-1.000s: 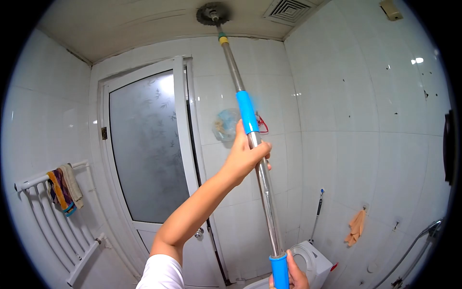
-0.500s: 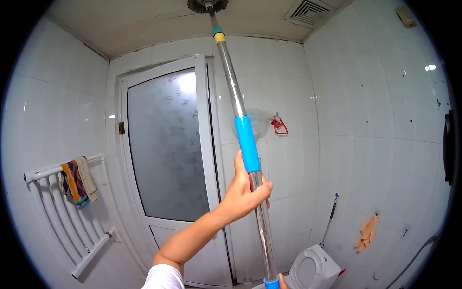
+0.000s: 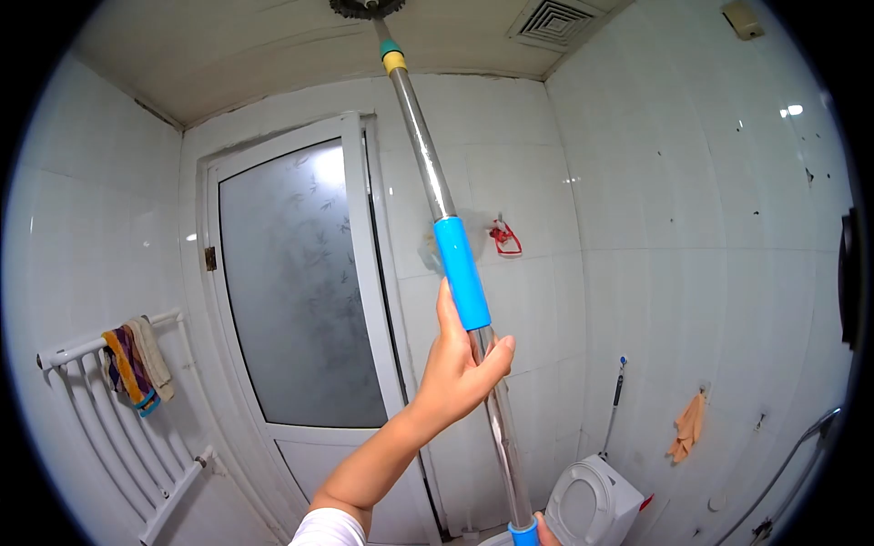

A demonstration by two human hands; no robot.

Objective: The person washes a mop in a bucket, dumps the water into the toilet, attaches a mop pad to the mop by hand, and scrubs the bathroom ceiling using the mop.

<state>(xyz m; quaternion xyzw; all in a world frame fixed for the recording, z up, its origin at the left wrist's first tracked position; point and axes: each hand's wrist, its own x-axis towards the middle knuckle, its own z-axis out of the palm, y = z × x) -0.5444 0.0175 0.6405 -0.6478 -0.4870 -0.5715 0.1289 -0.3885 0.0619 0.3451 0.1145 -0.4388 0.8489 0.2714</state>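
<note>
A long-handled mop (image 3: 423, 141) slants up from the bottom of the view to the ceiling. Its round dark-fringed head (image 3: 367, 8) is at the ceiling, partly cut off by the top edge. My left hand (image 3: 462, 369) is wrapped round the metal pole, just below the blue sleeve (image 3: 462, 273). Low down, my right hand (image 3: 546, 530) is at the lower blue grip (image 3: 523, 535); only a bit of its fingers shows, the rest is out of frame.
A frosted-glass door (image 3: 291, 282) stands behind the pole. At left is a white towel radiator (image 3: 114, 437) with cloths (image 3: 135, 369). A toilet (image 3: 587, 500) sits at lower right, near a hanging orange cloth (image 3: 687, 428). A vent (image 3: 555, 23) is in the ceiling.
My view has turned slightly to the right, so the room and the mop head appear further left. Both hands keep their places on the pole.
</note>
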